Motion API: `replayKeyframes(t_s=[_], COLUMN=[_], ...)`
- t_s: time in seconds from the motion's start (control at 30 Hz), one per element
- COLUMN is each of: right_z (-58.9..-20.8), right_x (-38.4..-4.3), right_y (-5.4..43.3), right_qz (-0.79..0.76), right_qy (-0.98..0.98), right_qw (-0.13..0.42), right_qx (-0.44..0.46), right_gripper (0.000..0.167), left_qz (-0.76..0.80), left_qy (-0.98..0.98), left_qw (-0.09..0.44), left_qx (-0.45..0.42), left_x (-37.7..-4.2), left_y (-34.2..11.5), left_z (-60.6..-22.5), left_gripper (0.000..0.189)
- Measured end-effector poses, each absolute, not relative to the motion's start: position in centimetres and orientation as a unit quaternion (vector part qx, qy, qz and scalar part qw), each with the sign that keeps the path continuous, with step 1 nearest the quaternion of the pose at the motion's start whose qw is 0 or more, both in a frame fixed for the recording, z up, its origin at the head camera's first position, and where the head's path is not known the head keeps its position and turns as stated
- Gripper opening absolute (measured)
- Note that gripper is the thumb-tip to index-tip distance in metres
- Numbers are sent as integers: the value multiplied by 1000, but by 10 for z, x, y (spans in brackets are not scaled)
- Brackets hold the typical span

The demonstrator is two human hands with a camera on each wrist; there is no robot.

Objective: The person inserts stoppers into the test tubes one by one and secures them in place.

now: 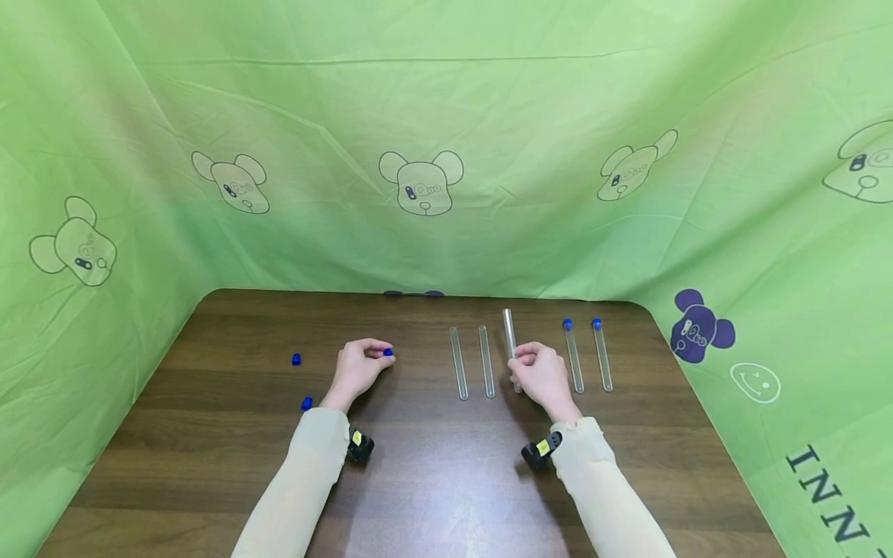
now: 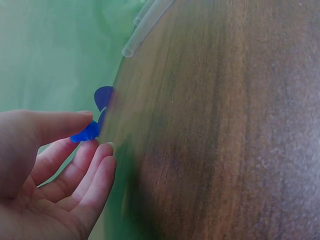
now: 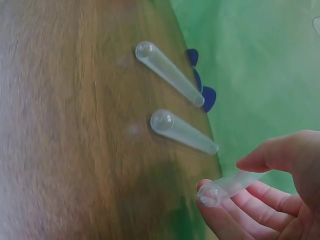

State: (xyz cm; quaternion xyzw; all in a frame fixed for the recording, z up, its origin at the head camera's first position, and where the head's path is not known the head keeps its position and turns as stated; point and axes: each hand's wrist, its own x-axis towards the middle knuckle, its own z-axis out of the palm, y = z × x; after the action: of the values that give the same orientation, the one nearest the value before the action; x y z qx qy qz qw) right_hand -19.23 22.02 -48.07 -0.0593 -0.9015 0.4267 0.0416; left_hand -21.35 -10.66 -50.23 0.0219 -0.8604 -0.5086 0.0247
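Note:
My left hand (image 1: pixel 360 367) pinches a small blue cap (image 2: pixel 86 132) between thumb and fingertips. Over on the right, my right hand (image 1: pixel 543 377) holds a clear uncapped test tube (image 1: pixel 510 329) between thumb and fingers; its rounded end (image 3: pixel 210 195) shows in the right wrist view. Just left of that hand, two more uncapped test tubes, one nearer (image 1: pixel 487 362) and one farther left (image 1: pixel 458 363), lie side by side on the table. To its right lie two test tubes with blue caps, one close by (image 1: pixel 574 356) and an outer one (image 1: pixel 602 355).
Two loose blue caps lie left of my left hand, one farther back (image 1: pixel 296 359) and one by the sleeve (image 1: pixel 307 403). The brown wooden table (image 1: pixel 432 480) ends at a green printed curtain (image 1: pixel 418 101) behind and at both sides.

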Motion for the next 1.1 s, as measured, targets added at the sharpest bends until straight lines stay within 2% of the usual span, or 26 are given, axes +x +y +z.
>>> replayKeyframes(t_s=[1.1], right_z=[-476], right_x=[-177], right_y=[184], right_qz=[528], right_qy=[-849], right_qw=[-29], right_qx=[-16], right_gripper=[23], left_qz=[-527], left_qy=[-849], left_qw=[21], left_qx=[4], left_x=[-217], left_y=[-104], left_z=[-493], left_gripper=[20])
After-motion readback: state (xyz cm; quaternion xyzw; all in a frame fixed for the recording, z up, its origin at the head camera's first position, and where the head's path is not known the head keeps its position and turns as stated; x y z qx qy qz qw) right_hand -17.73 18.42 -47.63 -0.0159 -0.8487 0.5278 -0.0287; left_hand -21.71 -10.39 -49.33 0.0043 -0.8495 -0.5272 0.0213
